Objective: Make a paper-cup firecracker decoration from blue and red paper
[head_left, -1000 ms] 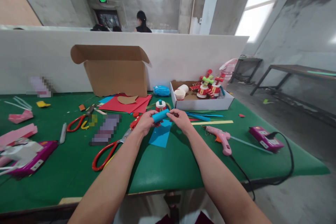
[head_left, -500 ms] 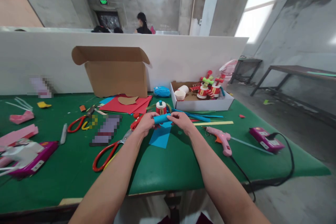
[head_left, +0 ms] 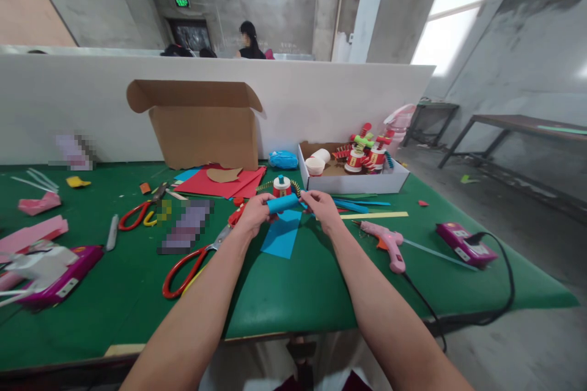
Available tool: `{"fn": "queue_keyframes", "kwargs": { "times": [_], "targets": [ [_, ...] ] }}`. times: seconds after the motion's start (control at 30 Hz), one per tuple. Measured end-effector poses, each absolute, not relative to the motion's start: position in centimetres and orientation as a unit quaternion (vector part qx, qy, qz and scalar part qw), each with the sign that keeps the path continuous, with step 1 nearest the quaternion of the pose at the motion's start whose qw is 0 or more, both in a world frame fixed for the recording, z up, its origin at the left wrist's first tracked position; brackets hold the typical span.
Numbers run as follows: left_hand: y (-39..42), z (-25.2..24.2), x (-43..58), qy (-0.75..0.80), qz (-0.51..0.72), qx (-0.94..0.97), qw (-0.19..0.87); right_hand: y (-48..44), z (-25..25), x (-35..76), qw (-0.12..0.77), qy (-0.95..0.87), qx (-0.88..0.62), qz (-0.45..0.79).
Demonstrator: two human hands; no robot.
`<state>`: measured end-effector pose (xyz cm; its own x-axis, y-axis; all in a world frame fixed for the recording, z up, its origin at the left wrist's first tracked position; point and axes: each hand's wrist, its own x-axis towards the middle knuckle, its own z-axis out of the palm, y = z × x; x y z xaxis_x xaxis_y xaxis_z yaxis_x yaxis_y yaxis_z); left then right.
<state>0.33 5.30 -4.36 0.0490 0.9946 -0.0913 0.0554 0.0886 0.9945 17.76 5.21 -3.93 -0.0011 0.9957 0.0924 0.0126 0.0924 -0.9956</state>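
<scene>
Above the green table [head_left: 298,293], both hands hold a roll of blue paper [head_left: 283,203]. My left hand [head_left: 254,214] pinches its left end with the fingers closed. My right hand [head_left: 322,208] grips the right end, fingers curled. A flat blue paper sheet [head_left: 280,237] lies on the table just under the roll. Behind the roll stands a small red and white paper figure [head_left: 281,185] with a coiled spring.
Red scissors [head_left: 192,259] lie left of the hands, a second pair [head_left: 135,214] farther left. A pink glue gun [head_left: 387,243] and a purple device [head_left: 464,243] with a black cable sit to the right. A white box [head_left: 353,182] with several craft figures and an open cardboard box [head_left: 202,125] stand behind.
The blue roll rose slightly and turned in my hands; my right hand shifted a little to the right along it.
</scene>
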Motion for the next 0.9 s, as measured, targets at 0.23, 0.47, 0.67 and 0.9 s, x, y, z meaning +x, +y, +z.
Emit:
{"fn": "queue_keyframes", "kwargs": {
  "times": [0.23,0.47,0.67,0.9],
  "targets": [
    [5.0,-4.2,0.7,0.493,0.392,0.592,0.503,5.4,-4.0,17.8,0.577,-0.501,-0.514,0.39],
    [4.9,-4.5,0.7,0.49,0.399,0.585,0.509,-2.0,0.7,21.3,0.401,-0.692,-0.59,0.11],
    [4.5,-3.5,1.0,0.49,0.433,0.553,0.517,-7.6,-0.5,30.5,0.093,-0.569,-0.817,0.028],
    [4.5,-3.4,1.3,0.481,0.456,0.528,0.531,-6.6,-2.6,32.6,0.054,-0.564,-0.806,0.169]
  ]
}}
